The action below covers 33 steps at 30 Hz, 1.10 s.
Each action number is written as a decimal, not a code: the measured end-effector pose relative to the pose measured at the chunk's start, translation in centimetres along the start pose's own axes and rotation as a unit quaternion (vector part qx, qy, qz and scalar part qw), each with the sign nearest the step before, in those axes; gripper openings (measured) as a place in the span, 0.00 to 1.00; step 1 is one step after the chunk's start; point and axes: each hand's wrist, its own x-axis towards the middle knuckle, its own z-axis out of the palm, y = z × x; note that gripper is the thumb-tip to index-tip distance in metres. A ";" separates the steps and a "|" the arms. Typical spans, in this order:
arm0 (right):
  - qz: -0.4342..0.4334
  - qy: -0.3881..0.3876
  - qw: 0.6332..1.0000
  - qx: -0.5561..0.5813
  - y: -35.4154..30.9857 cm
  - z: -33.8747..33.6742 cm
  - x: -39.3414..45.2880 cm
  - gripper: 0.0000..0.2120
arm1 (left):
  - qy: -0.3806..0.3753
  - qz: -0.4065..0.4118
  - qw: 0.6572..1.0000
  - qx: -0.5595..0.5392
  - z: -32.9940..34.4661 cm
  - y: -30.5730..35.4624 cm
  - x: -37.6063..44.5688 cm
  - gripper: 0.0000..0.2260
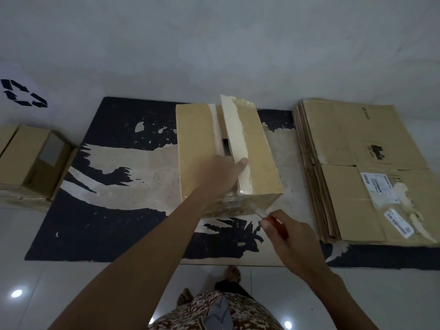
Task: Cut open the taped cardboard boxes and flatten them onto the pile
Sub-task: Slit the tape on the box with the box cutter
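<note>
— While the left hand (222, 171) lies on top of the box (226, 156) at the centre of the frame, what is it doing?
— Its fingers go down into the slit between the two top flaps, and the thumb presses flat on the strip of pale tape (238, 139) on the right-hand flap. That flap is lifted a little at its far end.
— And the right hand (289, 236)?
— Lower right of centre, fingers curled round a red-handled knife (269, 219). The blade points up and left — its tip is at the near right corner of the box.
— Which way does the box run?
— Its long side runs from the bottom of the frame toward the top, and the slit follows that line. It stands on a worn dark mat (114, 210).
— How many boxes?
— One under the hands, and at the left edge a smaller box (35, 160) on the white floor, with what looks like another beside it, cut off by the frame. At the right lies one pile of flattened boxes (362, 167), several sheets deep; I cannot count them exactly.
</note>
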 end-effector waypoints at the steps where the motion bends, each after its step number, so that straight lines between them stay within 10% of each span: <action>1: 0.004 0.020 0.998 0.064 0.9 -0.1 -0.4 0.17 | 0.004 0.021 1.000 0.010 -0.1 0.1 -0.3 0.15; 6: 0.238 0.179 0.918 0.262 5.1 1.3 0.1 0.23 | 0.028 0.086 0.984 0.156 -0.5 -0.5 -0.7 0.16; 13: 0.341 0.044 0.939 0.022 10.6 4.6 6.6 0.23 | 0.028 0.230 0.891 0.390 -3.8 1.8 -1.0 0.26; 17: 0.327 0.020 0.945 -0.025 10.9 5.2 8.4 0.18 | 0.101 0.248 0.889 0.372 -7.7 3.2 -2.0 0.07; 26: 0.332 0.003 0.943 -0.025 11.1 5.1 9.9 0.12 | 0.149 -0.005 0.916 0.373 -15.8 -3.1 -3.6 0.15; 33: 0.119 0.246 0.952 0.134 4.3 1.0 13.7 0.08 | 0.095 -0.160 0.980 0.070 -9.5 -5.8 -1.7 0.25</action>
